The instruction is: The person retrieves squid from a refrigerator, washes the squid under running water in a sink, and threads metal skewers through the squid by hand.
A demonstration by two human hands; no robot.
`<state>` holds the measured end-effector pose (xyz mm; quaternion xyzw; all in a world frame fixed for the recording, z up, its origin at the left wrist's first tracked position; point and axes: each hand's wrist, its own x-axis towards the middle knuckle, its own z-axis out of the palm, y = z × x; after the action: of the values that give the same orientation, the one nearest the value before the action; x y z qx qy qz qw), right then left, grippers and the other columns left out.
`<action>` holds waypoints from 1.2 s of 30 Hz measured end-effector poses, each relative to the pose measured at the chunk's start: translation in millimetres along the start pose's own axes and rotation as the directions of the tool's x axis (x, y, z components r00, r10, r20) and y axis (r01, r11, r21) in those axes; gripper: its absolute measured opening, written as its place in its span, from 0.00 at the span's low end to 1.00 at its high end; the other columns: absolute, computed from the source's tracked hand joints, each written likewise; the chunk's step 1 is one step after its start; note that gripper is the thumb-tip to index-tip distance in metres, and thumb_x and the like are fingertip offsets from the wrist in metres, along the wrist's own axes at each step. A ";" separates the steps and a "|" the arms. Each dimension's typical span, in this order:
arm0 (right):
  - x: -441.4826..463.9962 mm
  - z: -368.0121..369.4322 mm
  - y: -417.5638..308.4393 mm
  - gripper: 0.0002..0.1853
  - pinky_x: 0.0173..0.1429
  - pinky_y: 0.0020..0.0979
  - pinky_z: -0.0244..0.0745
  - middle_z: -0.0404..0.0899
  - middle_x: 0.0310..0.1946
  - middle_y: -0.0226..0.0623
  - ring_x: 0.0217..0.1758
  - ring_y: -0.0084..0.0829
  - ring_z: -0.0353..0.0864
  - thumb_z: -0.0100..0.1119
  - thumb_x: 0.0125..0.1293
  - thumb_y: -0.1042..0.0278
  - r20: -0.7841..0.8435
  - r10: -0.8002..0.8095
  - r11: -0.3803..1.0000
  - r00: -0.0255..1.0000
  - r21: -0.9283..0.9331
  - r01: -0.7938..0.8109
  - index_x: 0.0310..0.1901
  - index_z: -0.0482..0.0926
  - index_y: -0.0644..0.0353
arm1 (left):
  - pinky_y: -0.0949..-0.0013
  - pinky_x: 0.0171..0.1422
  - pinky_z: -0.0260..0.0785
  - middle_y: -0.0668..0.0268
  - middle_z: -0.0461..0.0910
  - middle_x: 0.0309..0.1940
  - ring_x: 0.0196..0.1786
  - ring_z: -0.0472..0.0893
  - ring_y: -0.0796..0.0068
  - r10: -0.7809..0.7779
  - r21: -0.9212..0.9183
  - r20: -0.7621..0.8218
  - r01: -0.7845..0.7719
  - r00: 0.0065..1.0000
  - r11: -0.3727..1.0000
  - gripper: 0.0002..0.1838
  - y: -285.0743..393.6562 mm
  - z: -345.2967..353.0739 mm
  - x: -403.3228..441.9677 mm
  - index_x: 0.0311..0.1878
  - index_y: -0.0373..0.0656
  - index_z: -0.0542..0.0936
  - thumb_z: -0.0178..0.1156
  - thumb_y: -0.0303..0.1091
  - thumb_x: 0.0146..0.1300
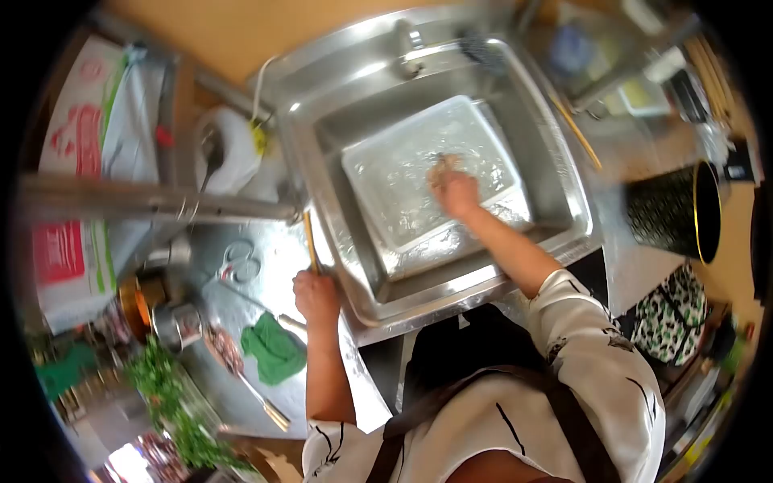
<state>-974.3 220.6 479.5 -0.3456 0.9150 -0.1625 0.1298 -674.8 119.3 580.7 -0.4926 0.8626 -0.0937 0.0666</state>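
Note:
A translucent rectangular tub [378, 217] of water sits tilted in the steel sink [354, 282]. My right hand [456, 193] reaches over the tub, its fingers at the rippling water, around something pale and brownish [440, 167] that is too blurred to name. At the sink's left edge, my left hand [316, 295] rests with its fingers curled. A thin yellow-brown stick [309, 237] extends upward just beyond its fingers; whether the hand grips it is unclear.
Left of the sink lie scissors [238, 262], a green cloth [274, 348], a metal cup [176, 324] and leafy greens [161, 386]. A horizontal pipe [145, 197] crosses above the left counter. To the right stands a black patterned bin [668, 211].

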 end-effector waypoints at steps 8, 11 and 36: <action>-66.8 -55.4 -64.7 0.24 0.60 0.40 0.56 0.71 0.48 0.47 0.53 0.43 0.67 0.55 0.56 0.61 0.108 -0.325 0.907 0.939 0.315 0.278 0.52 0.67 0.65 | 0.57 0.39 0.71 0.46 0.76 0.30 0.34 0.78 0.52 0.110 -0.178 0.301 -0.057 0.947 0.982 0.14 -14.2 -13.4 13.0 0.34 0.33 0.68 0.44 0.36 0.56; -90.2 -66.2 -80.8 0.24 0.56 0.35 0.62 0.71 0.46 0.46 0.51 0.38 0.69 0.52 0.61 0.59 0.161 -0.335 0.561 0.928 0.826 0.059 0.55 0.64 0.66 | 0.52 0.39 0.68 0.44 0.74 0.28 0.35 0.75 0.44 0.127 -0.575 0.285 0.064 0.950 0.816 0.11 22.9 -52.1 1.8 0.36 0.32 0.66 0.43 0.32 0.57; 27.7 -191.1 204.8 0.12 0.50 0.42 0.68 0.72 0.43 0.44 0.50 0.43 0.70 0.39 0.60 0.69 -0.234 0.204 0.939 0.951 -0.227 -0.258 0.42 0.71 0.62 | 0.53 0.63 0.50 0.46 0.61 0.55 0.59 0.60 0.47 0.138 -0.546 -0.267 -0.268 0.954 0.794 0.21 24.0 12.6 -130.2 0.52 0.35 0.66 0.46 0.22 0.51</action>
<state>-1182.2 386.7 571.3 -0.2304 0.9711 -0.0621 0.0066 -626.3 242.3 565.9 -0.3805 0.9004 0.1268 -0.1686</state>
